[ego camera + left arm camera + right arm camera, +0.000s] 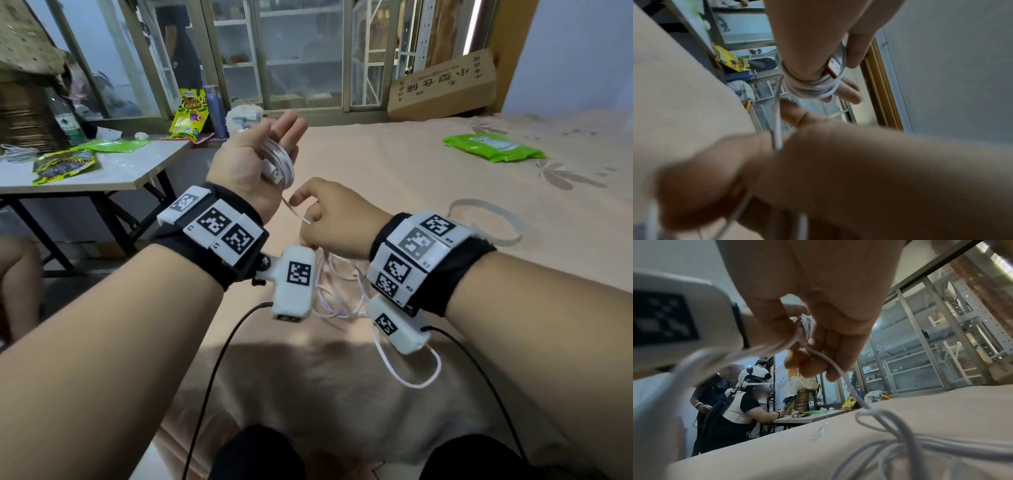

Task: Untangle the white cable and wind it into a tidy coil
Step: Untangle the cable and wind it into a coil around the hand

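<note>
My left hand (274, 137) is raised with its fingers straight, and the white cable is wound round them in a coil (279, 161) (813, 87). The thumb pins the USB plug (274, 174) (833, 66) against the coil. One strand (294, 212) (777, 129) runs down from the coil to my right hand (308, 219) (818, 353), which pinches it just below the left wrist. The rest of the cable lies in loose tangled loops (339, 291) (890, 434) on the bed under both wrists.
I sit at a beige bed sheet (411, 205) with a green packet (493, 147) and a cardboard box (445, 85) farther back. A folding table (102, 171) with snack bags stands left; people (748, 402) sit there. Black camera wires (212, 377) hang from my wrists.
</note>
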The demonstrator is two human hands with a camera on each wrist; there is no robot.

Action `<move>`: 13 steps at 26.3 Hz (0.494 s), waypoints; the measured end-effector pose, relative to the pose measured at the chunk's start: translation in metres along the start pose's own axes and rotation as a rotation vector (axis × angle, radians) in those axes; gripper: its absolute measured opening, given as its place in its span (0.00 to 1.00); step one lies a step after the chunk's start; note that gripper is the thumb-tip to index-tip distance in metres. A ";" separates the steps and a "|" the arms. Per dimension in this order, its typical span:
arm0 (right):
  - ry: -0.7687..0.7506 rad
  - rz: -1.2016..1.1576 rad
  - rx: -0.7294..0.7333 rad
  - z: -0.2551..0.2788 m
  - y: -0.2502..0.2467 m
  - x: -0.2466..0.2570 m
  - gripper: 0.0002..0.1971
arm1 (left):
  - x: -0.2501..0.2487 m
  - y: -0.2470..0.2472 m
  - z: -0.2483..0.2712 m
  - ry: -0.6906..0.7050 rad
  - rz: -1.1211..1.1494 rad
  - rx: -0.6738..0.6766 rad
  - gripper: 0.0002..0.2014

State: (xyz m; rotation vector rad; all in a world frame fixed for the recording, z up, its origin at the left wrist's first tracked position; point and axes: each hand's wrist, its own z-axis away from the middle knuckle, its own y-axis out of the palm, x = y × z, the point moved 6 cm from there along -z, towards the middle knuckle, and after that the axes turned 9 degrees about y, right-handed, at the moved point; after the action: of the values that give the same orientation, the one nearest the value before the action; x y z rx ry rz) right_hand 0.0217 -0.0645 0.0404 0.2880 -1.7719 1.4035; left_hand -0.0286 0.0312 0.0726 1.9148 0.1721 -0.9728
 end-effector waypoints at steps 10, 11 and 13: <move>0.020 0.118 -0.195 -0.002 -0.028 0.004 0.09 | 0.014 -0.014 0.000 0.140 -1.047 0.174 0.11; 0.014 0.150 -0.204 -0.001 -0.031 0.005 0.10 | 0.015 -0.012 0.004 0.122 -1.184 0.230 0.13; 0.002 0.246 -0.214 -0.001 -0.033 0.004 0.10 | 0.020 -0.007 0.013 0.013 -1.261 0.320 0.18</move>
State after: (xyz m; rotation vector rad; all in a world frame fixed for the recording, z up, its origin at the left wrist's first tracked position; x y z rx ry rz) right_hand 0.0402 -0.0740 0.0668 -0.0472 -1.9877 1.3635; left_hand -0.0253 0.0195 0.0509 2.0220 1.4186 -1.8540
